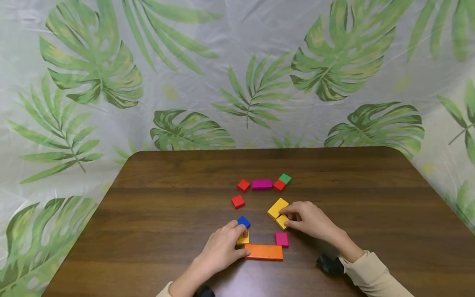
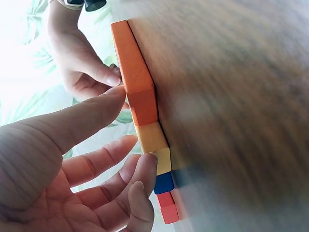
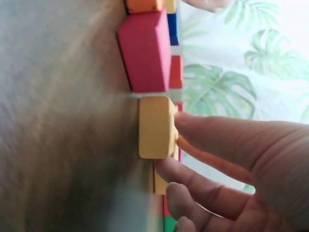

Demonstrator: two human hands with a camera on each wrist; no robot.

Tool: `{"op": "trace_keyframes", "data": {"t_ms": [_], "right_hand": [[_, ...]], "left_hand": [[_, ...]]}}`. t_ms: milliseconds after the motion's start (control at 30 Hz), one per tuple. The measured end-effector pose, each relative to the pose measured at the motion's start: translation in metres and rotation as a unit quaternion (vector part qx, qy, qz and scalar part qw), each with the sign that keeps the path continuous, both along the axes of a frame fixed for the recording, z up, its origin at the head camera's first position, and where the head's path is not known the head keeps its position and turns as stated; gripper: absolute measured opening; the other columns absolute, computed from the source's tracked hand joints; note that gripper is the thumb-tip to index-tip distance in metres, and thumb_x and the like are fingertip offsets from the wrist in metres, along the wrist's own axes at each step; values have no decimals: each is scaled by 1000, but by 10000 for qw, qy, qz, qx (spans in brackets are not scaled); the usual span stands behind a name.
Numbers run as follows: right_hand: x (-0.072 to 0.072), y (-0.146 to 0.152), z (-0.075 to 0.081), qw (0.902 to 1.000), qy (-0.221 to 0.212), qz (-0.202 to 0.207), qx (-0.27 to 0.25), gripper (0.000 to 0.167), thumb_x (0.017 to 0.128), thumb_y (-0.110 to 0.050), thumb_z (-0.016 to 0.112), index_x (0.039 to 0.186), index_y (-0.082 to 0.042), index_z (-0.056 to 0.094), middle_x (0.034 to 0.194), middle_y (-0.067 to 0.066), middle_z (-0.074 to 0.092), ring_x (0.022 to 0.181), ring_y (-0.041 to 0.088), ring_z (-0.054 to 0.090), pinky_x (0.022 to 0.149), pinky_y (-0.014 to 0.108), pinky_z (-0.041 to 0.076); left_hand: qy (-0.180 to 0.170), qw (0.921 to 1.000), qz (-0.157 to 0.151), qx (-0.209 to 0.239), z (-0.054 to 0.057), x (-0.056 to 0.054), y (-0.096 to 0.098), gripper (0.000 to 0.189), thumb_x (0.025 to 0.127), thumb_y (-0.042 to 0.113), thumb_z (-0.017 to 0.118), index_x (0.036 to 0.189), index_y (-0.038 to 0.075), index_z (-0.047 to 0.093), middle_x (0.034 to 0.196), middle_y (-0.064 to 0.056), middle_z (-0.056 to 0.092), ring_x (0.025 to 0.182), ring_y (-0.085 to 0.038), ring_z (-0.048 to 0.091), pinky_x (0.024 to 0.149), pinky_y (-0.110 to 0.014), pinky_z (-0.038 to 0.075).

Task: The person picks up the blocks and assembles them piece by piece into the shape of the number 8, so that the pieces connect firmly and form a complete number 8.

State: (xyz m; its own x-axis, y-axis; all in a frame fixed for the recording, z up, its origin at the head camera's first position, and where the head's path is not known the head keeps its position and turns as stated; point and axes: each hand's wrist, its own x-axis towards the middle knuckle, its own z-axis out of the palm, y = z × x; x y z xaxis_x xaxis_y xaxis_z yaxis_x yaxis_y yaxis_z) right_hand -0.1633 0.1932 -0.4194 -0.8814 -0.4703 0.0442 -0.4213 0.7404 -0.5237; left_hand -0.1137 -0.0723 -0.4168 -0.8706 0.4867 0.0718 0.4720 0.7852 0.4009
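Observation:
My left hand (image 1: 221,246) reaches over the left end of the flat orange block (image 1: 264,252), its thumb touching that end. Its fingers rest over a yellow block (image 1: 243,240), largely covered by them; a blue block (image 1: 243,221) lies just beyond. On the other side, my right hand (image 1: 309,219) holds a small yellow block (image 1: 282,222) between thumb and fingers. A larger yellow block (image 1: 278,208) lies against it at the far side, close to the index fingertip. Nearer me is a magenta block (image 1: 281,239), touching the orange block's right end in the head view.
Farther back lie two separate red blocks (image 1: 238,201), a purple block (image 1: 262,184), and another red block (image 1: 279,185) against a green one (image 1: 285,178). Together the blocks form a rough ring on the brown wooden table (image 1: 167,198). A leaf-patterned cloth (image 1: 256,37) hangs behind.

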Motion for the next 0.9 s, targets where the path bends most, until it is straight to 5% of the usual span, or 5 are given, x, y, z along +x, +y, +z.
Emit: {"op": "trace_keyframes", "data": {"t_ms": [467,900], "right_hand": [[4,-5,-5,9996,239,-57,125,16,79,-18,73,95,-17,70,78,-10,60,66,0,46,59,16,39],[3,-6,-6,9999,163,-27,40,16,80,-19,73,95,-18,68,73,-11,52,59,-1,38,54,16,35]], "left_hand": [[-44,10000,-6,-8,2,0,0,32,72,31,80,94,14,63,79,7,49,66,-4,41,58,-17,36],[-61,10000,22,-20,2,0,0,33,72,31,80,95,14,63,80,7,49,66,-3,40,58,-17,35]]}}
